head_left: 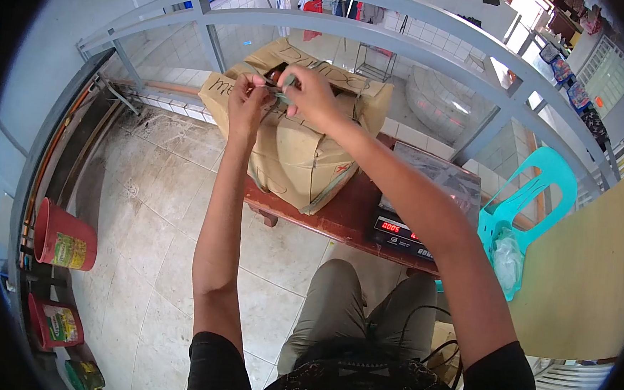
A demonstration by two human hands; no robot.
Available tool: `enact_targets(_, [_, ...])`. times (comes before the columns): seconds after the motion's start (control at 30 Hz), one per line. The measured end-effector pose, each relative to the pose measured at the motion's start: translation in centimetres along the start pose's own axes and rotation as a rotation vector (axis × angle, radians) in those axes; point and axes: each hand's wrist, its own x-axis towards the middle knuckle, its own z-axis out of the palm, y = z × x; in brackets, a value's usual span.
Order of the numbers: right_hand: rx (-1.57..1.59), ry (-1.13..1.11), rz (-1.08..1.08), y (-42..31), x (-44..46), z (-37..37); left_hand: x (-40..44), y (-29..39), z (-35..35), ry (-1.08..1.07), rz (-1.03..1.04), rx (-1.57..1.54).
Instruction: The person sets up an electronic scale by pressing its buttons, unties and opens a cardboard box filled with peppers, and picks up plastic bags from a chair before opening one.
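A large brown paper-wrapped parcel with black handwriting stands on a red-brown bench. Thin green-grey straps run over its sides. Above the parcel's top, my left hand pinches the end of a green-grey strap. Close to its right, my right hand is closed round another part of the green strap. The two hands nearly touch. Something dark shows in an opening of the paper behind the fingers; I cannot make out what it is.
Right of the parcel, a digital scale with red digits sits on the bench. A turquoise chair holds a plastic bag. Beyond the bench runs a grey metal railing. Red bins stand at the left; a wooden tabletop is at the right.
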Motion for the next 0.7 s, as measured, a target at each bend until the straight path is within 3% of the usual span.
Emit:
enact_targets(0.1, [0.148, 0.025, 0.110, 0.3, 0.7, -1.9, -0.7, 0.3, -0.2, 0.046, -0.113, 0.021])
enact_targets(0.17, [0.228, -0.001, 0.168, -0.2, 0.9, -3.2, -1.8, 0.7, 0.7, -0.009, -0.197, 0.061])
enact_targets(0.27, [0.084, -0.060, 0.186, -1.6, 0.8, -5.2, -3.4, 4.1, 2.6, -0.207, -0.349, 0.087])
enact_targets(0.3, [0.075, -0.037, 0.225, -1.9, 0.4, -5.9, -4.1, 4.4, 3.2, -0.175, -0.274, 0.161])
enact_targets(0.4, [-0.450, -0.044, 0.017, 0.3, -0.4, -11.1, -4.2, 1.7, -2.3, -0.027, -0.241, 0.161])
enact_targets(0.5, [-0.459, -0.028, 0.088, 3.4, -1.5, -13.6, -4.0, 0.3, -3.3, 0.075, -0.174, 0.139])
enact_targets(0.6, [-0.323, 0.030, 0.125, 4.7, -1.5, -13.8, -2.9, 0.7, -2.8, -0.026, -0.193, 0.146])
enact_targets(0.7, [-0.231, -0.101, 0.038, 5.8, -1.1, -13.1, -1.2, 2.3, -1.3, -0.111, -0.277, 0.118])
